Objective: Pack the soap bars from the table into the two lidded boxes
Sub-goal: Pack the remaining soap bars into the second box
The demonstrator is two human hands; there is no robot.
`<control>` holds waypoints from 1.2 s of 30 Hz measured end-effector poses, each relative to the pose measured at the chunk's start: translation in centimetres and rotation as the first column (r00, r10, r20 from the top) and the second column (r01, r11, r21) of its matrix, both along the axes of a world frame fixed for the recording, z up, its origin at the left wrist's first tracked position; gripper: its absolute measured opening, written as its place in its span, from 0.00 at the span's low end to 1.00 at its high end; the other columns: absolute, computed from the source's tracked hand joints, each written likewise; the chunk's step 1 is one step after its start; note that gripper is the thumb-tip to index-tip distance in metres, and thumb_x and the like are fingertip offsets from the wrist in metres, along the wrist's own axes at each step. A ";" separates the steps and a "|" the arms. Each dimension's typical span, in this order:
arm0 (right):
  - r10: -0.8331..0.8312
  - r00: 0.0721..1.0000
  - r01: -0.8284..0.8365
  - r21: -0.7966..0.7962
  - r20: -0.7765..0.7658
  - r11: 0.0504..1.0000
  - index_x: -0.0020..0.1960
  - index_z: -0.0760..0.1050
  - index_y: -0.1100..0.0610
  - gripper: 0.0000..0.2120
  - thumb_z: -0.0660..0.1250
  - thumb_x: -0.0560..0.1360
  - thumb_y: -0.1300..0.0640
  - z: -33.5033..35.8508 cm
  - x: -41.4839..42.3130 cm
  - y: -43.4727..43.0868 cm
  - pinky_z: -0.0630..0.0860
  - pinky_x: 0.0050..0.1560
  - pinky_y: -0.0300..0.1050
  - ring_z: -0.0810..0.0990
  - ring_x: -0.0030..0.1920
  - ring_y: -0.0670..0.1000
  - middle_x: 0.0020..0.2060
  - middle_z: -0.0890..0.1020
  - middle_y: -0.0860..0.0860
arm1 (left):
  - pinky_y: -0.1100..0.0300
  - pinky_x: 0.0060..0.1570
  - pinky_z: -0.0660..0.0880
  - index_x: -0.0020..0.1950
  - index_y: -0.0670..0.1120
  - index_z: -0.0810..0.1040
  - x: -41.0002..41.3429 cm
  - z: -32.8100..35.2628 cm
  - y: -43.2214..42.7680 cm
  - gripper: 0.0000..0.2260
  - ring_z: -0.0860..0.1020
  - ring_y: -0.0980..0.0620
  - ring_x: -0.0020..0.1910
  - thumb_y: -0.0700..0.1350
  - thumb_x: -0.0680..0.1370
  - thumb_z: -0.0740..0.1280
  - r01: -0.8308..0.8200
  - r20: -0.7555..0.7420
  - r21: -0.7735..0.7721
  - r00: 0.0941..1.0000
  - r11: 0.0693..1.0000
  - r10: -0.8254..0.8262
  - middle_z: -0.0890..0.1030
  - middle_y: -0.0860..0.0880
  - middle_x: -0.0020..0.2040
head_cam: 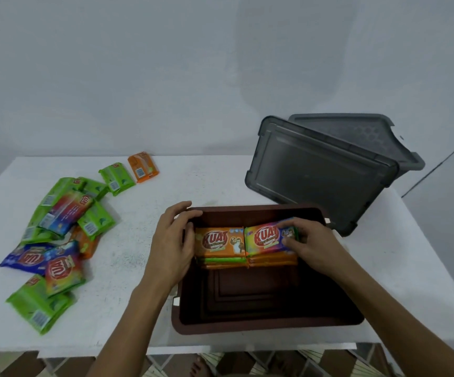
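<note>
Squaring the stack at the far end of the brown box [247, 329], the left hand [171, 240] is pressing loose fingers against the orange bar [217, 240]. The right hand [313, 246] is pinching the rainbow bar [264, 238], which probably needs lowering flat, edges flush. More soap bars [57, 219] are lying left on the counter [138, 254].

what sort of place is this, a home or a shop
Most likely a room in a home: a plain white table against a bare wall, patterned floor tiles with a bare foot below the table's near edge, and soap bars beside a brown plastic box.
</note>
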State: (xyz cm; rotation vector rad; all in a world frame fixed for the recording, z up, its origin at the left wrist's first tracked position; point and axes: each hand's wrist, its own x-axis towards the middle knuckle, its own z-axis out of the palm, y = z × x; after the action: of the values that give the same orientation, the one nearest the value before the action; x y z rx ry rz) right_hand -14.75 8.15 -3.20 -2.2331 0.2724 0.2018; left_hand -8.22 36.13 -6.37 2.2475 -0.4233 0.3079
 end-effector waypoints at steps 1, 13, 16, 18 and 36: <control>0.020 1.000 -0.020 -0.097 -0.004 0.995 0.61 0.74 0.48 0.12 0.67 0.78 0.56 -0.2 0.1 0.1 0.79 0.43 0.35 0.76 0.56 0.47 0.60 0.75 0.50 | 0.58 0.60 0.72 0.58 0.48 0.80 -0.1 -0.1 0.0 0.13 0.71 0.55 0.63 0.36 0.79 0.62 -0.027 0.008 -0.010 1.000 1.000 0.027 0.75 0.50 0.64; 0.075 0.980 0.058 -0.619 0.187 0.783 0.66 0.73 0.51 0.18 0.64 0.77 0.50 -1.2 0.3 3.6 0.74 0.53 0.48 0.73 0.54 0.56 0.56 0.73 0.56 | 0.76 0.58 0.66 0.59 0.49 0.80 -0.8 -0.3 1.4 0.13 0.72 0.60 0.64 0.44 0.79 0.59 0.021 -0.045 -0.092 0.999 0.996 -0.025 0.76 0.55 0.65; 0.204 0.912 -0.001 -0.498 0.354 0.867 0.63 0.75 0.52 0.15 0.66 0.76 0.52 -0.1 1.3 7.0 0.73 0.51 0.42 0.73 0.53 0.51 0.53 0.74 0.52 | 0.66 0.58 0.72 0.63 0.52 0.78 -1.6 -1.2 3.8 0.14 0.74 0.62 0.62 0.45 0.80 0.59 0.012 -0.057 -0.092 0.998 0.996 -0.017 0.76 0.57 0.64; 0.271 0.877 -0.094 -0.412 0.396 0.906 0.63 0.75 0.51 0.15 0.66 0.77 0.53 0.7 2.5 10.1 0.73 0.54 0.41 0.72 0.55 0.48 0.53 0.74 0.50 | 0.63 0.53 0.75 0.61 0.53 0.78 -2.2 -2.1 6.4 0.12 0.76 0.61 0.57 0.46 0.79 0.61 -0.096 -0.065 -0.072 0.994 0.993 0.092 0.78 0.57 0.60; 0.703 0.711 -0.624 -0.450 0.010 0.638 0.71 0.65 0.43 0.22 0.62 0.78 0.48 -5.7 17.3 35.7 0.72 0.60 0.55 0.69 0.61 0.62 0.62 0.69 0.60 | 0.47 0.49 0.72 0.64 0.45 0.73 -0.8 -5.8 20.5 0.38 0.77 0.38 0.51 0.69 0.64 0.71 -0.585 -0.092 0.561 0.659 0.586 0.746 0.78 0.41 0.55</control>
State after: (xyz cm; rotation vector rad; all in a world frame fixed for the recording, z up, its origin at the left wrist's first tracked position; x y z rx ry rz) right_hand 2.55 43.86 -8.91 -2.6720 -0.7182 0.3529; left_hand -9.07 56.67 -12.21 2.8313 0.6639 0.2214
